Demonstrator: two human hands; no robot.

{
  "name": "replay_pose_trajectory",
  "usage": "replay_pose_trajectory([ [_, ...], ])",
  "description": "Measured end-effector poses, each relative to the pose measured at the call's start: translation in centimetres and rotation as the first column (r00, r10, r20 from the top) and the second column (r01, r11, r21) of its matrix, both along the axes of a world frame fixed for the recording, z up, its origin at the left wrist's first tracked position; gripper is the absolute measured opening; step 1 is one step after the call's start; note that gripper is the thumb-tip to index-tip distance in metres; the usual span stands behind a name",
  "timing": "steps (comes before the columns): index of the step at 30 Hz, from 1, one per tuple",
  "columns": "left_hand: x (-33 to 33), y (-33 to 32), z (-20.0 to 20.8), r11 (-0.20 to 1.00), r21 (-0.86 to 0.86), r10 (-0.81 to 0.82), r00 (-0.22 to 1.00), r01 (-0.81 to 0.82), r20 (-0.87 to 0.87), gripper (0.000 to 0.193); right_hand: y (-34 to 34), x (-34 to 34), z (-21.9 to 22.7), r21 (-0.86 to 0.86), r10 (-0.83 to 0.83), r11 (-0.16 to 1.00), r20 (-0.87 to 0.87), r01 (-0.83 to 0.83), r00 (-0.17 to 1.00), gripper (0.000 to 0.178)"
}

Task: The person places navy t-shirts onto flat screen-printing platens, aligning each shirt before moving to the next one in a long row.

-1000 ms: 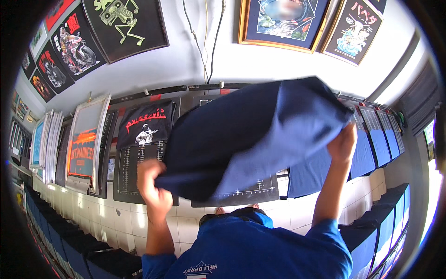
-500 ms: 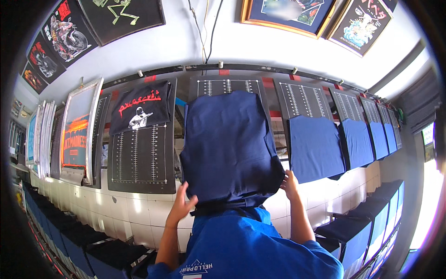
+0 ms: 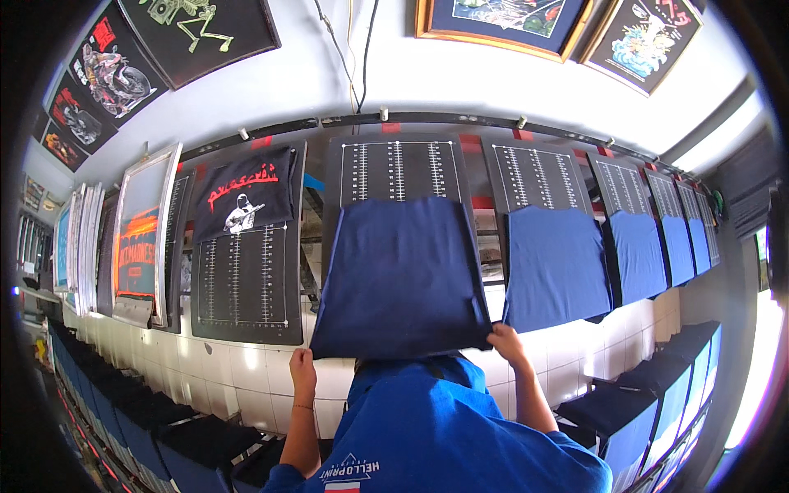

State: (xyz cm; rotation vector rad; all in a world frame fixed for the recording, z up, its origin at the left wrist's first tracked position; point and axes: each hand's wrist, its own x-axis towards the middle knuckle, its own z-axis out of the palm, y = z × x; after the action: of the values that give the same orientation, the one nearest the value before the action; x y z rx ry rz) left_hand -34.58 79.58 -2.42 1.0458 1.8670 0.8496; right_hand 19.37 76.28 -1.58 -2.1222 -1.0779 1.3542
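A navy fabric panel (image 3: 401, 271) lies over the middle black board, its near edge hanging close to my body. My left hand (image 3: 303, 374) is closed at the panel's near left corner. At the opposite near corner, the fingers of my right hand (image 3: 508, 343) pinch the cloth. Between the hands the near edge is drawn fairly straight. Above the cloth, the board's far part (image 3: 398, 168) shows white ruled scales.
Boards with blue fabric panels (image 3: 557, 267) run off to the right. On the left, a dark printed shirt (image 3: 244, 193) lies on a ruled board (image 3: 238, 287), with framed screens (image 3: 138, 238) beyond. Dark cloth-covered boards (image 3: 197, 448) stand low on both sides.
The panel has slid toward me and flattened, baring more of the scales. My left hand has gone from open to closed at the corner, moving left and nearer. My right hand has shifted slightly nearer.
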Motion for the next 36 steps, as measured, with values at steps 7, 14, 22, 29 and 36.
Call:
replay_pose_trajectory([
  [7,4.1,3.9,5.7,0.972,-0.028,-0.233,0.970,0.232,-0.065,0.030,5.4,-2.8,4.8,0.125,0.056,0.988,0.270,-0.093,0.961,0.029],
  [14,3.9,5.4,7.3,0.947,-0.070,-0.322,0.908,0.315,-0.270,0.018,6.3,-4.2,6.9,0.140,-0.040,0.990,0.180,0.014,0.983,0.027],
  [22,7.2,13.3,8.7,0.866,0.004,-0.460,0.800,0.500,-0.385,0.030,11.6,-4.2,6.8,0.120,0.034,0.990,0.323,-0.076,0.946,0.053],
  [29,15.8,27.2,5.0,0.813,0.277,-0.252,0.738,0.512,-0.626,0.042,25.8,-8.2,6.6,0.286,-0.015,0.944,0.539,-0.166,0.842,0.067],
  [36,16.7,29.3,3.8,0.701,0.280,-0.284,0.617,0.656,-0.734,0.024,27.2,-8.0,6.1,0.309,-0.010,0.933,0.531,-0.183,0.847,0.042],
])
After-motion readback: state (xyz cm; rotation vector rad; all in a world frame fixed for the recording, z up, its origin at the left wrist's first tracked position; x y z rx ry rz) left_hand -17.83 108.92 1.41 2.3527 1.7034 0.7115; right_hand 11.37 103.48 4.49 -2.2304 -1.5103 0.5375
